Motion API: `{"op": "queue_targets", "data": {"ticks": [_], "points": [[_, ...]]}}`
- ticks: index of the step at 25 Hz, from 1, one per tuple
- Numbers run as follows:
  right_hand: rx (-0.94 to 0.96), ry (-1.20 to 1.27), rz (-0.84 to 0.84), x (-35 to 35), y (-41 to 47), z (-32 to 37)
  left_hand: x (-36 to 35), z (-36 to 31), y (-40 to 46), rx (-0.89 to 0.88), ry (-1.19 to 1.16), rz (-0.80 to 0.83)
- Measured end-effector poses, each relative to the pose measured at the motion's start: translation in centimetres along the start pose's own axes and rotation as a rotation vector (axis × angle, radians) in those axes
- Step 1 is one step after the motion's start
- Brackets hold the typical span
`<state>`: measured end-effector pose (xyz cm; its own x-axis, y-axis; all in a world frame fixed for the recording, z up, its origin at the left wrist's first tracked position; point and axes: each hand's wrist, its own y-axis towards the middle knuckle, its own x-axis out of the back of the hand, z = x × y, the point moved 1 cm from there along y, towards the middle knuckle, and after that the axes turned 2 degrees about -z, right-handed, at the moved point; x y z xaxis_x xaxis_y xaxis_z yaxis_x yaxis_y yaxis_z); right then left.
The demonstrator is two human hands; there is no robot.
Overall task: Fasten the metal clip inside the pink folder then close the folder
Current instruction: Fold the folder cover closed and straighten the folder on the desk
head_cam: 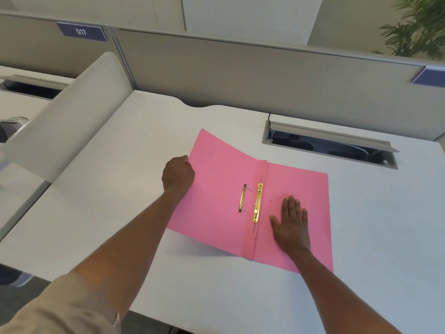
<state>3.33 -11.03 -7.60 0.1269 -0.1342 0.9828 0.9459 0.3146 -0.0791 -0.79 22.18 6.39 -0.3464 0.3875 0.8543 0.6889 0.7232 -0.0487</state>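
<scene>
Pressing flat on the right leaf of the pink folder [216, 184] with the right hand [291, 225], fingers spread, grasping nothing. Further left, pinching the raised cover's left edge in the left hand [178, 174], grip clenched. Lying open mid-worktop [120, 189], metal clip [257, 203] along the spine (apparently fastened; loose bar [242, 198] just beside). Likely starting the closing step: swinging the cover rightward next.
</scene>
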Motion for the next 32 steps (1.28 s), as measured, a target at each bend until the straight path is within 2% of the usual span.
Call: {"op": "queue_targets", "data": {"ticks": [6, 10, 15, 22, 27, 32], "points": [[0.002, 0.046, 0.056, 0.9, 0.2, 0.0, 2.1, -5.4, -2.2, -0.058, -0.023, -0.004], [0.01, 0.088, 0.049, 1.2, -0.4, -0.7, 2.2, -8.7, -3.6, -0.205, 0.024, 0.061], [-0.015, 0.096, 0.045, 1.9, -0.7, -3.1, 2.0, -13.0, -5.7, -0.329, -0.046, 0.136], [-0.097, 0.068, 0.024, 3.3, -0.5, -8.9, -1.3, -18.2, -9.0, -0.456, -0.056, 0.207], [-0.137, 0.099, 0.021, 4.1, -0.2, -12.2, -4.8, -21.9, -13.7, -0.574, 0.013, 0.278], [-0.101, 0.144, 0.006, 4.1, 0.6, -14.7, -9.6, -25.1, -17.8, -0.608, 0.159, 0.264]]}}
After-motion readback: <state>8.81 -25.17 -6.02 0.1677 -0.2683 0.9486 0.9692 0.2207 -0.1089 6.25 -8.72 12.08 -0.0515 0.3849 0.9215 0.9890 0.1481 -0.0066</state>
